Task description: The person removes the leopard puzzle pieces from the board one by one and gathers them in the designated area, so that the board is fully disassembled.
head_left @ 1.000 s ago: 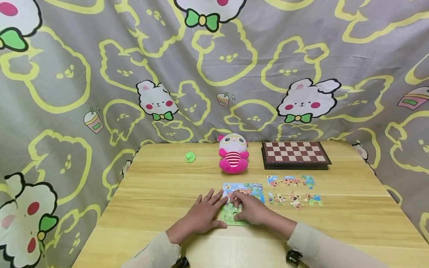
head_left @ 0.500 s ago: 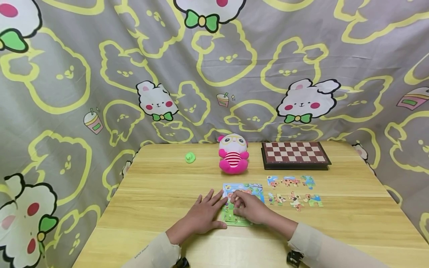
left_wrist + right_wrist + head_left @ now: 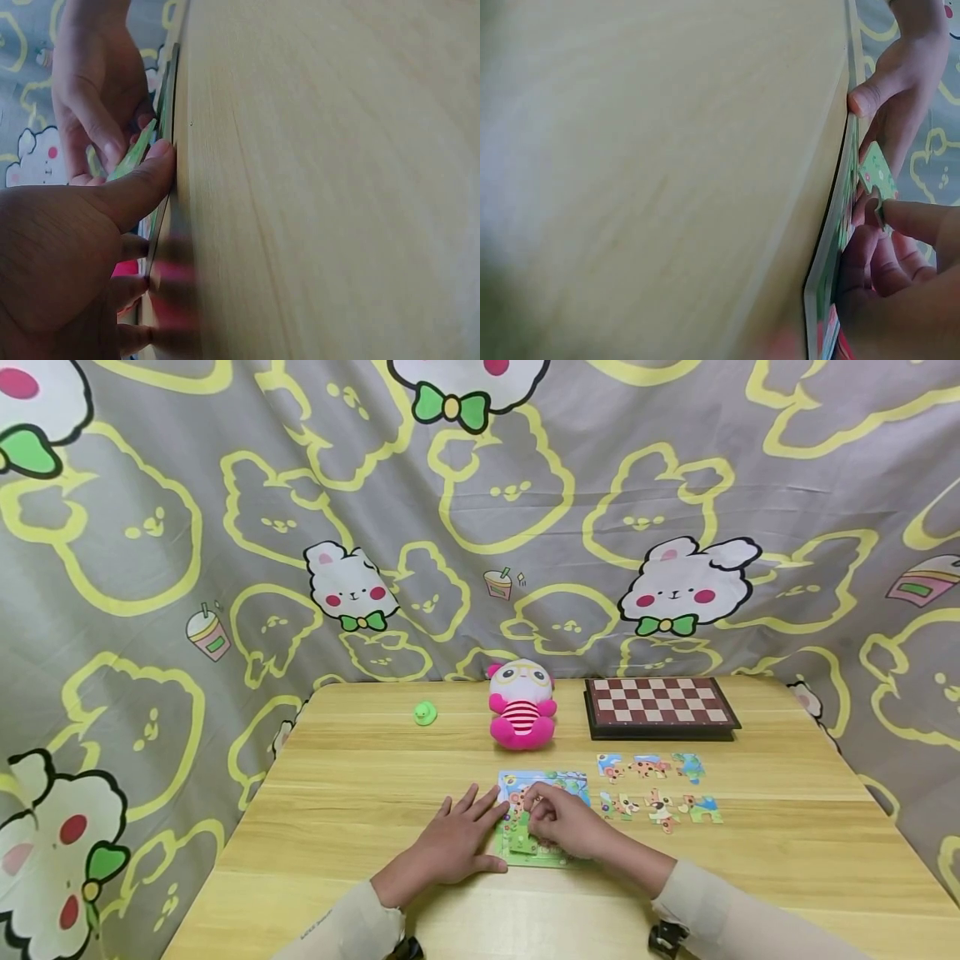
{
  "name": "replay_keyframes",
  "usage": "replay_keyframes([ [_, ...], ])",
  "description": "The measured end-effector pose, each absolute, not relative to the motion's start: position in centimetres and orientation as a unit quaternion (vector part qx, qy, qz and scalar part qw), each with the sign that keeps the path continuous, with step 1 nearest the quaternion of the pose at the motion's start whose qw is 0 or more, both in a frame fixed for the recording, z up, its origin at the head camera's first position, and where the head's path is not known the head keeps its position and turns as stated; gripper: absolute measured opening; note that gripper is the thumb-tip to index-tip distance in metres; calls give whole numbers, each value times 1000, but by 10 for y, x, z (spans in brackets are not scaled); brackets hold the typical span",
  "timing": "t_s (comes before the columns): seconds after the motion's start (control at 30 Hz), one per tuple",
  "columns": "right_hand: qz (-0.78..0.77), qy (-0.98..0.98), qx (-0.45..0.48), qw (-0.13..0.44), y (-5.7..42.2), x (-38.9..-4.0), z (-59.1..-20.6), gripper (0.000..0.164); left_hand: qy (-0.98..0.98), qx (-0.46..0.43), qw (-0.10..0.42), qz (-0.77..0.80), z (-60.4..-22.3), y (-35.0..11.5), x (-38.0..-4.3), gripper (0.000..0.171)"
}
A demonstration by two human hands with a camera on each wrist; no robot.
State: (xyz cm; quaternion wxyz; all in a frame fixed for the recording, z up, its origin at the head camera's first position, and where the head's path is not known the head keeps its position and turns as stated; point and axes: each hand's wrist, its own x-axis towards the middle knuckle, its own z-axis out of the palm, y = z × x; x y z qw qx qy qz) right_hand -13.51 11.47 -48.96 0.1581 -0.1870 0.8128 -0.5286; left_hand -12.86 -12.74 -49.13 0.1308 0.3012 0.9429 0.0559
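A flat jigsaw board with a printed animal scene lies on the wooden table. My right hand is over its middle, pinching a green jigsaw piece with small flowers between thumb and fingers. The piece is tilted up from the board, as the right wrist view shows. My left hand lies with fingers spread along the board's left side, its thumb at the near edge. Part of the picture is hidden under my right hand.
Loose jigsaw pieces lie right of the board in a far row and a near row. Behind are a green toy duck, a pink plush panda and a checkered game board. A patterned curtain hangs behind the table.
The green piece, first low over the board's lower left, has tilted up in my right hand's pinch, and that hand has shifted slightly right. My left hand has stayed in place.
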Motion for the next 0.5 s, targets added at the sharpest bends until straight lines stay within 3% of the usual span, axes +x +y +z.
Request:
replay_keyframes([
  [0.5, -540, 805, -184, 162, 133, -134, -485, 12, 942, 304, 126, 58, -490, -127, -128, 90],
])
